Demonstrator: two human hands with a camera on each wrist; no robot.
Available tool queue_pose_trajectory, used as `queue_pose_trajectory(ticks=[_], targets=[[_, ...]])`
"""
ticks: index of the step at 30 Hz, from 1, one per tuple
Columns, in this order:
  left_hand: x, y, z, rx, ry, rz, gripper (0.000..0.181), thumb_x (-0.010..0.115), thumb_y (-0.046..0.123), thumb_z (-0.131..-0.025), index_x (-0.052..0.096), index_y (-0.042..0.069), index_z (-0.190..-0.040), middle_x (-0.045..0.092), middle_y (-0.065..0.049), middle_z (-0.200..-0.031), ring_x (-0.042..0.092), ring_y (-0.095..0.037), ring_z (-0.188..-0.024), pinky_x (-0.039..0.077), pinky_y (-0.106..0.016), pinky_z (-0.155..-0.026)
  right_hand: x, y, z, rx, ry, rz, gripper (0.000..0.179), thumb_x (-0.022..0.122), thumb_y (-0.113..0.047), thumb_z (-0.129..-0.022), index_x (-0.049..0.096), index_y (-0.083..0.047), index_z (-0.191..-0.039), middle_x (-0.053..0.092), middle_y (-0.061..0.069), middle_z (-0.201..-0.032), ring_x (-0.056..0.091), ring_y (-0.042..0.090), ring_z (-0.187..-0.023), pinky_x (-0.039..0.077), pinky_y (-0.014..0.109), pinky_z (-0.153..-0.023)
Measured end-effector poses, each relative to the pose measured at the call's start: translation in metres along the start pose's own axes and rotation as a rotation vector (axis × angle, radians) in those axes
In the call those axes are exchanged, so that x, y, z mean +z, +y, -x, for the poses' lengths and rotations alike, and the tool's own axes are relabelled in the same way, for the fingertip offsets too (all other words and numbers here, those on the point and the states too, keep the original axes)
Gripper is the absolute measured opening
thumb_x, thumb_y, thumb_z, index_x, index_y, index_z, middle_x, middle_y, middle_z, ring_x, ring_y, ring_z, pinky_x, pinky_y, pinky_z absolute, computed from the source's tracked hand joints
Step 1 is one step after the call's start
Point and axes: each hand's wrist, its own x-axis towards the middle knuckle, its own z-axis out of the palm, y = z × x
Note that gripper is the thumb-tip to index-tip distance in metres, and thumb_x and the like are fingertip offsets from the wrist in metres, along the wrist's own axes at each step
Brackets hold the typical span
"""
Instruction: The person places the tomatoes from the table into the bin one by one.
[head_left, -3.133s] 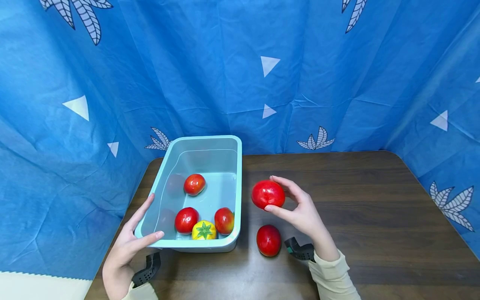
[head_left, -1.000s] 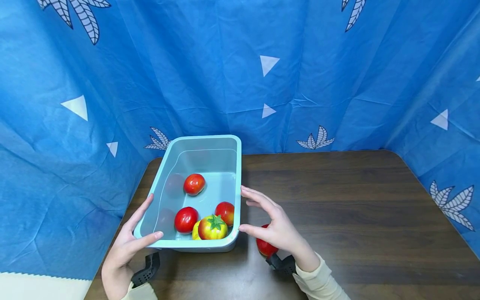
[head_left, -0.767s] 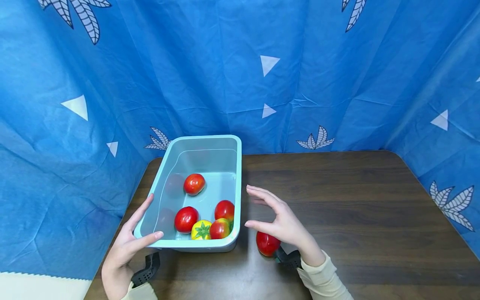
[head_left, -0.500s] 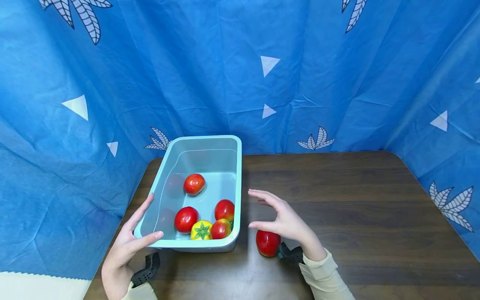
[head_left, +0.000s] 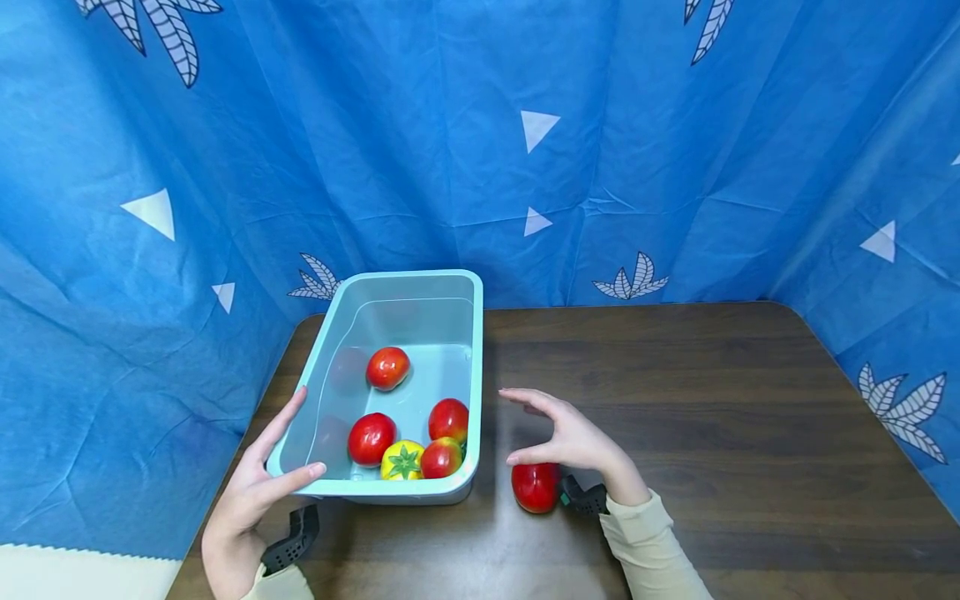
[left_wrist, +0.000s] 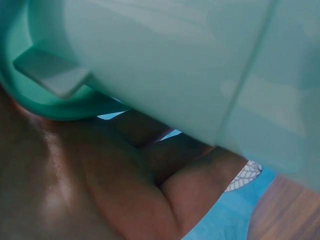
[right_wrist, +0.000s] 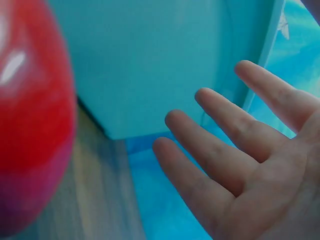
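Observation:
At the corner of a light blue plastic bin [head_left: 477, 375], my left hand [head_left: 251, 496] grips it, thumb on the near rim and the other fingers along the left side. In the left wrist view those fingers [left_wrist: 195, 180] go behind the bin wall. Inside lie several glossy tomatoes: a red tomato [head_left: 387, 368] farther back, the others near the front, including a yellow tomato [head_left: 402, 460] with a green star-shaped top. My right hand [head_left: 573, 437] hovers right of the bin, fingers spread and holding nothing. Partly beneath it, another red tomato [head_left: 536, 490] sits on the table.
The dark wooden table [head_left: 712, 433] extends to the right of the bin. A blue patterned curtain [head_left: 420, 150] hangs behind and along both sides. Each wrist wears a black device, such as the right wrist camera [head_left: 583, 497].
The tomato my right hand held over the table now lies at the bin's front right, having rolled there after release. My right hand has drawn back rightward and slightly nearer. The left hand stays put.

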Motion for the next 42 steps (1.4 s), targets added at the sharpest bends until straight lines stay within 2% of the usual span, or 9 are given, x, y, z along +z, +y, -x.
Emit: queue_pose_trajectory(ticks=[3,8,13,21,26,34,38,42], targets=[[0.000,0.000,0.000,0.009,-0.007,0.002,0.088,0.062,-0.006,-0.080,0.018,0.021,-0.151,0.020,-0.008,-0.149,0.034,-0.024,-0.119,0.047,-0.027,-0.084,0.000,0.006,-0.001,0.017,-0.027,-0.010,0.076,0.079,-0.031,-0.074,0.044,-0.018,-0.140,0.043,-0.001,-0.141,0.040,0.029,-0.127,0.034,0.055,-0.100],[0.000,-0.001,-0.001,0.015,-0.016,0.015,0.087,0.062,-0.007,-0.080,0.019,0.020,-0.151,0.020,-0.009,-0.149,0.034,-0.026,-0.118,0.049,-0.028,-0.083,0.001,0.011,0.000,0.038,-0.081,-0.015,0.074,0.078,-0.030,-0.075,0.045,-0.018,-0.139,0.043,-0.002,-0.141,0.040,0.026,-0.127,0.034,0.053,-0.100],[0.000,-0.001,-0.001,0.009,-0.014,0.011,0.088,0.062,-0.006,-0.080,0.019,0.021,-0.151,0.019,-0.008,-0.149,0.033,-0.026,-0.119,0.048,-0.029,-0.084,0.001,0.016,0.003,0.031,-0.118,-0.027,0.073,0.077,-0.031,-0.075,0.045,-0.013,-0.139,0.045,-0.002,-0.139,0.042,0.023,-0.125,0.035,0.055,-0.099],[0.000,-0.001,-0.002,0.014,-0.007,0.015,0.088,0.063,-0.006,-0.080,0.019,0.020,-0.151,0.019,-0.007,-0.149,0.033,-0.024,-0.119,0.048,-0.030,-0.085,0.000,0.024,0.007,-0.005,-0.182,-0.063,0.068,0.076,-0.018,-0.077,0.046,-0.007,-0.137,0.047,0.006,-0.138,0.042,0.034,-0.123,0.035,0.053,-0.100],[0.000,-0.001,0.000,-0.007,-0.008,0.033,0.087,0.062,-0.005,-0.081,0.018,0.021,-0.151,0.020,-0.007,-0.148,0.033,-0.024,-0.119,0.049,-0.029,-0.084,0.000,0.026,0.008,0.045,-0.243,-0.076,0.067,0.076,-0.020,-0.077,0.047,-0.008,-0.136,0.048,0.009,-0.136,0.043,0.034,-0.122,0.039,0.051,-0.096],[-0.001,-0.001,0.002,-0.016,-0.002,0.022,0.087,0.062,-0.005,-0.081,0.018,0.022,-0.151,0.020,-0.006,-0.149,0.034,-0.026,-0.118,0.048,-0.029,-0.085,0.000,0.033,0.007,0.097,-0.294,-0.095,0.066,0.078,-0.022,-0.075,0.050,-0.011,-0.134,0.050,0.006,-0.133,0.044,0.030,-0.120,0.046,0.036,-0.087],[-0.001,-0.001,0.001,-0.012,-0.001,0.019,0.087,0.062,-0.005,-0.081,0.018,0.022,-0.151,0.019,-0.006,-0.149,0.033,-0.027,-0.118,0.048,-0.029,-0.084,-0.001,0.037,0.008,0.108,-0.318,-0.127,0.066,0.078,-0.020,-0.074,0.050,-0.008,-0.133,0.050,0.012,-0.132,0.044,0.033,-0.118,0.049,0.034,-0.084],[-0.001,-0.001,0.001,-0.013,-0.001,0.022,0.087,0.062,-0.005,-0.081,0.018,0.022,-0.151,0.019,-0.006,-0.149,0.033,-0.026,-0.118,0.048,-0.029,-0.084,-0.001,0.040,0.009,0.161,-0.347,-0.146,0.064,0.079,-0.017,-0.073,0.052,-0.008,-0.131,0.051,0.011,-0.129,0.046,0.031,-0.114,0.051,0.033,-0.079]])
